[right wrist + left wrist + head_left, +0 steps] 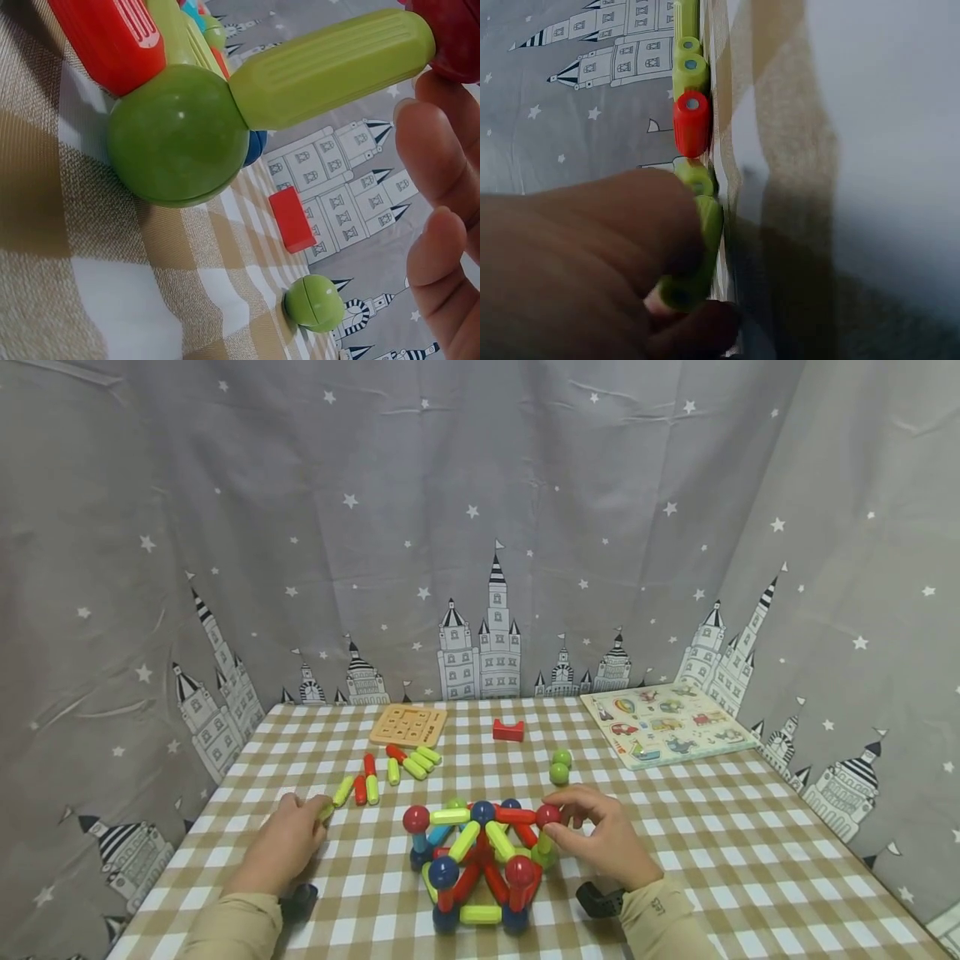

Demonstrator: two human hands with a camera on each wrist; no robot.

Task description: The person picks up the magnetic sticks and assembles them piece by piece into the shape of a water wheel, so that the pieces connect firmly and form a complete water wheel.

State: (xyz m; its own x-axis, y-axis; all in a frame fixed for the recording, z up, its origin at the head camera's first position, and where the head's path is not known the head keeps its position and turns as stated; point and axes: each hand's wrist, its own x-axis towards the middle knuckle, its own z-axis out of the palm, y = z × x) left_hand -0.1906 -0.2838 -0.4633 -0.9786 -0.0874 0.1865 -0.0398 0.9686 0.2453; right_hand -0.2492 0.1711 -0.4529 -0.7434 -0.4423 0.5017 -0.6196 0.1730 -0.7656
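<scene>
In front of you hangs a grey curtain (480, 468) printed with stars and castles, and below it the table (735, 852) is spread with a brown-and-white checked cloth. At the far right lies a picture board (669, 722). Near the table's front edge, in the middle, stands your construction (483, 852) of coloured rods and balls, between your two hands.

Your left hand (283, 843) reaches in from the lower left, back of the hand up, fingers bent down and pointing away from you. Your right hand (596, 831) comes in from the lower right, wrist turned inward, thumb and forefinger reaching left with the other fingers curved beneath.

Farther back on the left lies a wooden number board (408, 725), and behind the construction sits a notched red block (508, 731). Loose rods (372, 789), red and yellow-green, are scattered beyond your left hand. That hand's grip is closed on a yellow-green rod (711, 232); the left-wrist view is dim and blurred, so whether the rod touches the cloth you can't tell.

Your right grip pinches a dark red ball (548, 816) at the construction's upper right corner, and two green balls (558, 773) rest beyond it
</scene>
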